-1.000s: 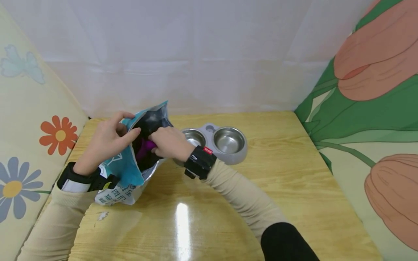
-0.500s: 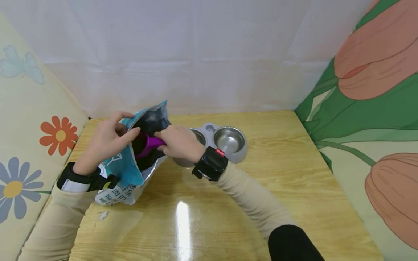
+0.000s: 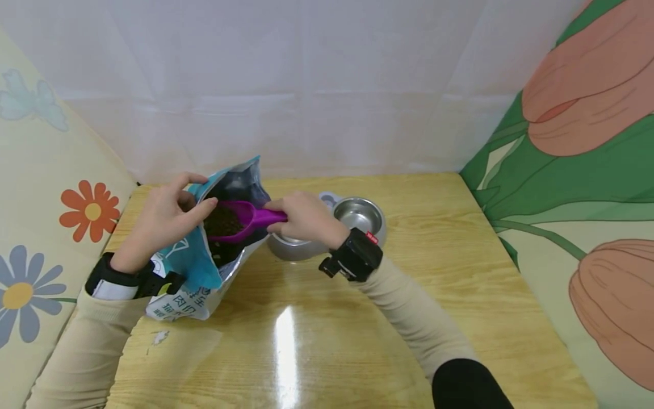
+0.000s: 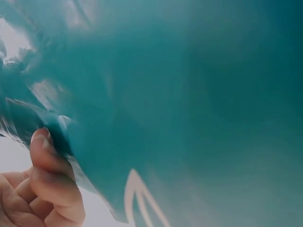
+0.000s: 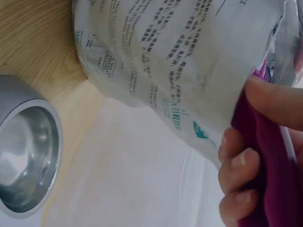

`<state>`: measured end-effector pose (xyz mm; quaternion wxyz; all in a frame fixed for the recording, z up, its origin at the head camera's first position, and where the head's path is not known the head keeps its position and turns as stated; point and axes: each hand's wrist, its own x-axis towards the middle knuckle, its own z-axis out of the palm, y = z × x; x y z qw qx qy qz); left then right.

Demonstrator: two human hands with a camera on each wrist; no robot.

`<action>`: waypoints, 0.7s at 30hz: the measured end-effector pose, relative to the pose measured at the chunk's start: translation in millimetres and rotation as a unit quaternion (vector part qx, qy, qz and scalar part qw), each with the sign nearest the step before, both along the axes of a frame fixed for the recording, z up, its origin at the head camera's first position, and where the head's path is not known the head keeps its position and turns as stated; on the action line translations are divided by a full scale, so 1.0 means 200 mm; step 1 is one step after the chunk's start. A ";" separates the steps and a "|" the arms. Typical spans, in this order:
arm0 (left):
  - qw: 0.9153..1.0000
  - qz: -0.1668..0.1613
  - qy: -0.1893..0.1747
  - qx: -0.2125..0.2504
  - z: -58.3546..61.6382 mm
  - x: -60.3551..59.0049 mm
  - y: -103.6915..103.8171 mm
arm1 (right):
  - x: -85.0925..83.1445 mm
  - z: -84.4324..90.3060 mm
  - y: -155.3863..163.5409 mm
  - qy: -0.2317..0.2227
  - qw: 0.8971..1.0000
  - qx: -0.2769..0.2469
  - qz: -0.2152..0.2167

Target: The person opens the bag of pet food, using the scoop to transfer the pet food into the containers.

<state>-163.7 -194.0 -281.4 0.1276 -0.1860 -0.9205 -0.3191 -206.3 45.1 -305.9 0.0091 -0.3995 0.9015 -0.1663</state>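
Left of frame centre: left hand [image 3: 164, 218] pinching open the rim of teal feed bag [image 3: 191, 267]. Right hand [image 3: 302, 217] gripping handle of purple scoop [image 3: 240, 219], heaped with brown kibble [image 3: 222, 218], hovering at bag mouth. Double steel bowl [image 3: 357, 218] lying just right.

One teal food bag [image 3: 196, 267], its rim pinched by the left hand [image 3: 166, 218]; one purple scoop [image 3: 240, 218], handle gripped in the right hand [image 3: 304, 218], one heap of brown kibble [image 3: 221, 220] in it; one grey double feeder [image 3: 291, 248] just beyond the right fingers, two steel bowls [image 3: 359, 213]; two black wrist straps [image 3: 352, 261]; one wooden table [image 3: 357, 318].
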 end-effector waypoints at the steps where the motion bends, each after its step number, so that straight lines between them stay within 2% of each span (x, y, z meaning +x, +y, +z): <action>1: 1.000 0.000 0.000 -0.001 0.00 0.00 0.00 | 0.00 -0.01 0.01 -0.003 1.000 -0.007 0.000; 6: 1.000 -0.001 -0.001 -0.002 0.00 0.00 -0.01 | 0.01 -0.03 0.02 0.002 1.000 -0.023 -0.002; 15: 1.000 -0.004 -0.003 0.012 0.01 0.02 -0.01 | 0.01 -0.04 0.12 0.028 0.999 -0.017 0.000; 21: 1.000 -0.001 -0.002 0.013 0.01 0.02 -0.02 | 0.01 -0.07 0.19 0.049 0.998 -0.048 0.010</action>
